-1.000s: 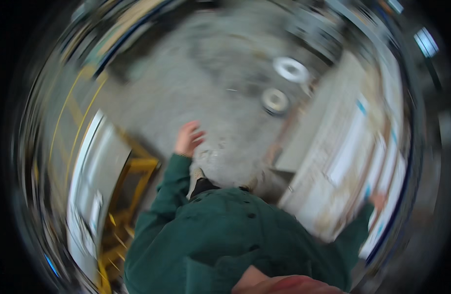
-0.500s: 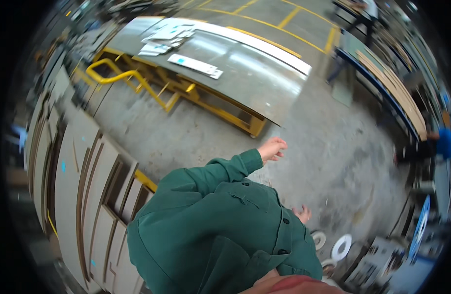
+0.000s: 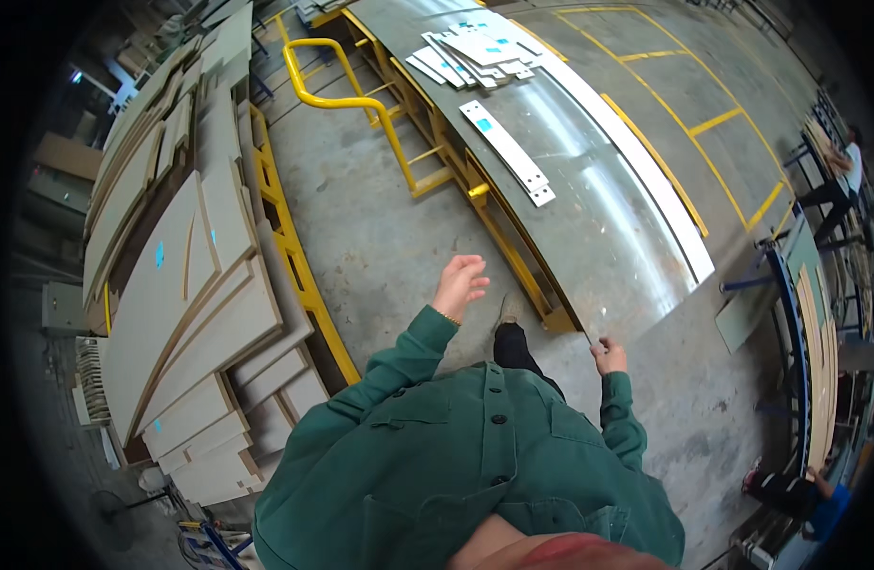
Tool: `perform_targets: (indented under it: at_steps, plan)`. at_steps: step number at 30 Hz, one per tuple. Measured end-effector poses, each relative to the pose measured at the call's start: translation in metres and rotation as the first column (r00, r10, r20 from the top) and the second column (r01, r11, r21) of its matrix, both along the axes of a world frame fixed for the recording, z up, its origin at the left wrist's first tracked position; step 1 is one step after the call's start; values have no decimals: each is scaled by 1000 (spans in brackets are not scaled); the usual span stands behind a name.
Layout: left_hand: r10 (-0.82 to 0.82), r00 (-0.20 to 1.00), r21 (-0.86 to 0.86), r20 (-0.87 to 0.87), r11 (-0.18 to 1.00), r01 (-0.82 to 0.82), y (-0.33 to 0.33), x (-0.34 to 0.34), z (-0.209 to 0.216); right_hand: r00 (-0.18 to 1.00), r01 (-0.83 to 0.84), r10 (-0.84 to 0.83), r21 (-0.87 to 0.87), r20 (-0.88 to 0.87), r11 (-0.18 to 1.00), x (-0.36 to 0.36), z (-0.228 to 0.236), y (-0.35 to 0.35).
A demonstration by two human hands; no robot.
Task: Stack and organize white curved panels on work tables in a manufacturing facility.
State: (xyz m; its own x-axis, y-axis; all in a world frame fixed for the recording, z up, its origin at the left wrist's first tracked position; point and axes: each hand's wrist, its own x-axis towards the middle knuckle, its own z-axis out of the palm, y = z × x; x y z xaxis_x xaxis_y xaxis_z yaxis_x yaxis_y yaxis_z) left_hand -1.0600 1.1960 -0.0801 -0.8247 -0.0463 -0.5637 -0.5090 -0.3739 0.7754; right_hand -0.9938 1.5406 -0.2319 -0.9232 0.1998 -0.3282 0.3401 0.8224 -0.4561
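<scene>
Grey metal table (image 3: 589,218) fills the upper middle of the frame, its near corner touching the right hand (image 3: 608,357) with curled fingers, while the left hand (image 3: 459,284) hangs loosely open beside it.

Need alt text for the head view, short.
A person in a green jacket walks across a workshop floor, left hand raised and empty, right hand at the corner of a long metal-topped table on a yellow frame; stacked boards lie left.

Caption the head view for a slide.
Person in a green jacket walks a workshop floor, left hand raised and empty, right hand at the corner of a long metal table bearing cut panels.
</scene>
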Motion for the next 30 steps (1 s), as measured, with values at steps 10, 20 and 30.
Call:
perform_targets:
  at_steps: [10,20,30]
  plan:
    - [165,983,-152,77,977,-152,-41,-172,-21,957,-288,278,-159,-79,945,-337,-37,-123]
    - [223,895,-236,386,962,-138,-93,-247,-75,909,-401,374,142,184,905,-520,-87,-231]
    - [-71,887,-163,457,973,162,-159,-397,-108,965,-220,190,160,182,962,-559,-121,-265]
